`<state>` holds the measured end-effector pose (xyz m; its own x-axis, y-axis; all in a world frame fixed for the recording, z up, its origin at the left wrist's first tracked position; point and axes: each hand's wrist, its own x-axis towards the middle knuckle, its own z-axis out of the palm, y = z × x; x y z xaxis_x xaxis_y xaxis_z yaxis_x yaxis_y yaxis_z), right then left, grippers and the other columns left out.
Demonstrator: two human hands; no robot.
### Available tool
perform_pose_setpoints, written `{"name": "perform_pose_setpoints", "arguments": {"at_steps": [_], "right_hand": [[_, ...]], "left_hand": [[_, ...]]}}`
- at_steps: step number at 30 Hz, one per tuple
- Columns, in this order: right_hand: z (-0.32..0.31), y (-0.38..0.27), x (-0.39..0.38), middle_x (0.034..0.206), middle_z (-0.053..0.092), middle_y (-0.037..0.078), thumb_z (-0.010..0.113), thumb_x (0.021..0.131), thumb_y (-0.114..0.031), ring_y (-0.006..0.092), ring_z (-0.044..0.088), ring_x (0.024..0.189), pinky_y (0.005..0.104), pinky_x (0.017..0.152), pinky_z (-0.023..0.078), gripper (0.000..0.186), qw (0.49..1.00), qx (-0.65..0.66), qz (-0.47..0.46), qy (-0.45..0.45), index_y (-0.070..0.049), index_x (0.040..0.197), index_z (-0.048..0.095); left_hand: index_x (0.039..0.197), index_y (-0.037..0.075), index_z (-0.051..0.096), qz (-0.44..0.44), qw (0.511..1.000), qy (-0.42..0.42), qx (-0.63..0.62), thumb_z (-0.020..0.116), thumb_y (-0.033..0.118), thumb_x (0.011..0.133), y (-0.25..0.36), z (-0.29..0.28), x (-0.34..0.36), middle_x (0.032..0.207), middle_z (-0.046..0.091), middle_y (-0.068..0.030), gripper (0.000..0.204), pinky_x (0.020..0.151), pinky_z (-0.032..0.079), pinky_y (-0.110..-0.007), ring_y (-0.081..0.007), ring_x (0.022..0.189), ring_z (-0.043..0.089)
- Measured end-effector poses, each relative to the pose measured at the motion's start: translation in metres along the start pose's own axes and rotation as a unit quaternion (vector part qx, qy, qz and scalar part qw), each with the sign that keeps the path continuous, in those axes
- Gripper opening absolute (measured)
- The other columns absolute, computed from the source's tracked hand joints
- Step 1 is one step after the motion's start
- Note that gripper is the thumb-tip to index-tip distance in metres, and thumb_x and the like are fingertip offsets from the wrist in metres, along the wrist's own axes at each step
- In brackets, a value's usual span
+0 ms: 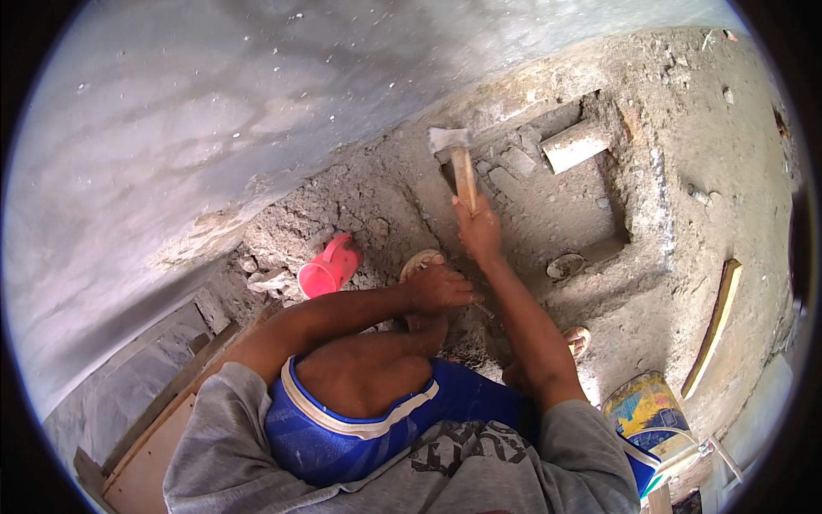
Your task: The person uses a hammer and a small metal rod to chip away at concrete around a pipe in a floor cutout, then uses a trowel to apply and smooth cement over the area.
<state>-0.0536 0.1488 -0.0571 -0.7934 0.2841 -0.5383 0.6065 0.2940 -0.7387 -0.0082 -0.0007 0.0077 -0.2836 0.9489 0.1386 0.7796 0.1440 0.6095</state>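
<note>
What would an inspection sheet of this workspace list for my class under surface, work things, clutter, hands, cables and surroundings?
Surface: rough grey-brown ground with a roughly rectangular recess.
Work things: grey-headed, wooden-handled hammer-like tool; whitish tubular piece at the recess.
Clutter: pinkish-red plastic mug beside grey broken rubble; long yellowish strip; yellow-and-blue bucket.
Hands: right hand grips the tool's handle; left hand rests near the left foot, its grip unclear.
Cables: nothing seen.
Surroundings: grey, white-speckled wall alongside.
</note>
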Motion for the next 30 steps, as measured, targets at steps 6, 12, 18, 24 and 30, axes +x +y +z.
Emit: {"name": "perform_pose_setpoints", "arguments": {"at_steps": [6, 12, 18, 24, 30], "right_hand": [[0.021, -0.002, -0.006, 0.083, 0.066, 0.027, 0.066, 0.091, -0.043, 0.0472, 0.065, 0.079, 0.0501, 0.070, 0.053, 0.047, 0.986, -0.082, -0.099, -0.106, -0.001, 0.111, 0.058], [-0.051, -0.084, -0.027, 0.092, 0.069, 0.021, 0.062, 0.091, -0.047, 0.0414, 0.067, 0.085, 0.0510, 0.072, 0.052, 0.045, 0.939, -0.076, -0.172, -0.289, -0.011, 0.118, 0.059], [-0.036, -0.074, -0.037, 0.076, 0.065, 0.020, 0.063, 0.092, -0.045, 0.0421, 0.064, 0.070, 0.0519, 0.063, 0.050, 0.037, 0.941, -0.039, -0.283, -0.181, -0.010, 0.102, 0.060], [-0.082, -0.015, -0.028, 0.083, 0.065, 0.020, 0.063, 0.088, -0.034, 0.0392, 0.066, 0.084, 0.0496, 0.076, 0.053, 0.029, 0.957, -0.165, -0.216, -0.107, -0.011, 0.106, 0.061], [-0.230, -0.018, 0.015, 0.078, 0.062, 0.011, 0.063, 0.087, -0.014, 0.0211, 0.061, 0.060, 0.0328, 0.045, 0.050, 0.027, 0.921, -0.348, -0.120, -0.123, -0.006, 0.112, 0.059]], "left_hand": [[0.121, 0.018, 0.065, 0.032, 0.999, -0.008, -0.029, 0.061, 0.021, 0.079, -0.007, 0.022, -0.007, 0.091, 0.064, -0.0017, 0.043, 0.066, 0.049, -0.041, -0.0194, 0.083, 0.065], [0.124, 0.019, 0.066, 0.014, 0.998, -0.043, 0.040, 0.063, 0.024, 0.080, 0.000, 0.020, -0.002, 0.108, 0.068, -0.0009, 0.044, 0.078, 0.049, -0.043, -0.0198, 0.096, 0.065], [0.122, 0.018, 0.067, -0.113, 0.984, 0.029, -0.137, 0.064, 0.022, 0.078, 0.001, 0.016, 0.002, 0.095, 0.064, -0.0002, 0.044, 0.075, 0.049, -0.041, -0.0191, 0.091, 0.064], [0.117, 0.019, 0.069, -0.017, 0.999, -0.031, -0.010, 0.066, 0.018, 0.077, 0.003, -0.002, 0.006, 0.085, 0.062, -0.0003, 0.041, 0.067, 0.050, -0.037, -0.0190, 0.077, 0.065], [0.115, 0.021, 0.070, -0.005, 0.999, 0.005, -0.054, 0.070, 0.016, 0.076, 0.010, -0.015, 0.015, 0.077, 0.062, 0.0012, 0.039, 0.063, 0.049, -0.039, -0.0191, 0.072, 0.064]]}}
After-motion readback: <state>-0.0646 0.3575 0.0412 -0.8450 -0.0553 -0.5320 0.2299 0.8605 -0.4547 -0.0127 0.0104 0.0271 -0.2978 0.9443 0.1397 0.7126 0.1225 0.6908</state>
